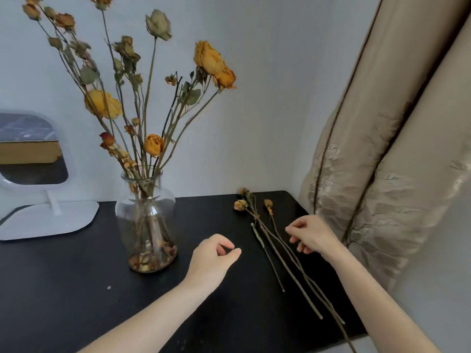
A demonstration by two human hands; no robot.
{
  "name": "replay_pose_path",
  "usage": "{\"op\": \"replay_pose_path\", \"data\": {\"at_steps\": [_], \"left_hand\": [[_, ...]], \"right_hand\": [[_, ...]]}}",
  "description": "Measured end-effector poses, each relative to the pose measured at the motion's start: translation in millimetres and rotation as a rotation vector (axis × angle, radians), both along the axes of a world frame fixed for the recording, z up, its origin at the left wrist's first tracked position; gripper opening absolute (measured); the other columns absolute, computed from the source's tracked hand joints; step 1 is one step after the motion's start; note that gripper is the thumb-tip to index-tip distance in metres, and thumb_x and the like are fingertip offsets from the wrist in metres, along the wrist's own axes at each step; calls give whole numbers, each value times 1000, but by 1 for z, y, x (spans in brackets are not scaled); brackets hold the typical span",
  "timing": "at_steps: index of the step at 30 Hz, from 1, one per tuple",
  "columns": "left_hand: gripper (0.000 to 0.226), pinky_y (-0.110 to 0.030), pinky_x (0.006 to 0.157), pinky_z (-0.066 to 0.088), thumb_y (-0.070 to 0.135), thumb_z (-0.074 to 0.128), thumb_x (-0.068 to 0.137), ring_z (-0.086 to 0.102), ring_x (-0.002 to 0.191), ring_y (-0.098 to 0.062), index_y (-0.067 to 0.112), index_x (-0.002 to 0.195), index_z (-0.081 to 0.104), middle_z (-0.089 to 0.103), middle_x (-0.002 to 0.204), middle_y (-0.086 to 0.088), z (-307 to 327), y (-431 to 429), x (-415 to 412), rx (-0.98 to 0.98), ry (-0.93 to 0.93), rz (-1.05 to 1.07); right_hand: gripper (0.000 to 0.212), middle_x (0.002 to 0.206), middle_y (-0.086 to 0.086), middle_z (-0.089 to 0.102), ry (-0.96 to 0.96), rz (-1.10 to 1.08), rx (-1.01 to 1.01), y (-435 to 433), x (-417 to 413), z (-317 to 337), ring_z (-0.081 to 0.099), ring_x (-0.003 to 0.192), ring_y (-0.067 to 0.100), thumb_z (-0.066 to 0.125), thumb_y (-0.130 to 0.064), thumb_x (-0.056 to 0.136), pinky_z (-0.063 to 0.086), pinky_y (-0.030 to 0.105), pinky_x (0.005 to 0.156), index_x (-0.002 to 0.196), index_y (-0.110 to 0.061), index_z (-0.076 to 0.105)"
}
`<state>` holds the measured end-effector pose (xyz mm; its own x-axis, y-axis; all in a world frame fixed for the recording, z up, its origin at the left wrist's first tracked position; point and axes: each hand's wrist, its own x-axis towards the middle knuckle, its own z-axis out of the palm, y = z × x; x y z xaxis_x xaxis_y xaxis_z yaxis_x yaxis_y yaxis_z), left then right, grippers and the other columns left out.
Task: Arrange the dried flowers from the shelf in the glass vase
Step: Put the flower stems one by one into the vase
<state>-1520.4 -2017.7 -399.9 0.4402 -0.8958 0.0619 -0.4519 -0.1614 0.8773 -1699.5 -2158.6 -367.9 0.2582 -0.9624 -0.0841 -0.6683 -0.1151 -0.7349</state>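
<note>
A clear glass vase (145, 220) stands on the black shelf (76, 289), holding several dried yellow and orange flowers (153, 98) on tall stems. Fallen petals lie at the vase's bottom. To its right several loose dried stems (277, 253) lie flat on the shelf, their small withered heads pointing toward the wall. My left hand (214, 256) hovers between the vase and the loose stems, fingers loosely curled, holding nothing. My right hand (312, 234) hangs just above the right side of the loose stems, fingers bent downward, empty.
A white table mirror (33, 159) on a flat base stands at the left against the wall. A beige curtain (382, 149) hangs at the right, beside the shelf's right edge. A pale crumb (109, 287) lies on the shelf front left.
</note>
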Motion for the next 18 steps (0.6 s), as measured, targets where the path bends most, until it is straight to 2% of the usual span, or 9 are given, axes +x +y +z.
{"op": "replay_pose_path", "data": {"at_steps": [3, 6, 10, 13, 16, 18], "left_hand": [[12, -19, 62, 39, 34, 60, 87, 52, 71, -4, 24, 91, 64, 53, 75, 10, -6, -38, -17, 78, -125, -15], [13, -28, 69, 45, 35, 57, 89, 57, 78, -12, 24, 85, 62, 56, 79, 10, -10, -69, -28, 149, -235, 52], [19, -29, 65, 43, 38, 57, 89, 55, 73, -16, 21, 82, 62, 60, 83, 4, -16, -99, -35, 226, -302, 163], [22, -29, 64, 45, 42, 59, 86, 58, 75, -18, 21, 83, 63, 60, 82, 4, -22, -113, -37, 273, -311, 182], [24, -28, 62, 45, 45, 60, 84, 60, 75, -18, 22, 77, 58, 59, 79, 5, -28, -122, -39, 291, -320, 187], [28, -27, 60, 45, 46, 61, 83, 58, 69, -17, 19, 74, 60, 57, 71, 6, -28, -126, -39, 303, -317, 195]], "right_hand": [[14, 62, 0, 64, 82, -17, -18, -10, -15, -17, 50, 40, 7, 62, -20, 89, 36, 16, 34, 75, -17, 63], [9, 61, -5, 62, 141, 16, -44, -16, -18, -25, 54, 53, 5, 64, -24, 87, 38, 18, 48, 79, -19, 65], [8, 64, -8, 58, 168, 86, -59, -24, -8, -29, 58, 65, 7, 65, -29, 86, 44, 21, 60, 84, -22, 65], [18, 74, -4, 61, 210, 113, -61, -31, 4, -31, 62, 78, 15, 64, -34, 87, 52, 29, 77, 93, -18, 69], [25, 94, 3, 68, 266, 110, -43, -36, 12, -33, 64, 89, 18, 64, -35, 86, 53, 31, 81, 99, -15, 69], [23, 96, 4, 68, 281, 105, -26, -38, 15, -34, 64, 90, 19, 65, -34, 86, 53, 32, 82, 96, -15, 70]]}}
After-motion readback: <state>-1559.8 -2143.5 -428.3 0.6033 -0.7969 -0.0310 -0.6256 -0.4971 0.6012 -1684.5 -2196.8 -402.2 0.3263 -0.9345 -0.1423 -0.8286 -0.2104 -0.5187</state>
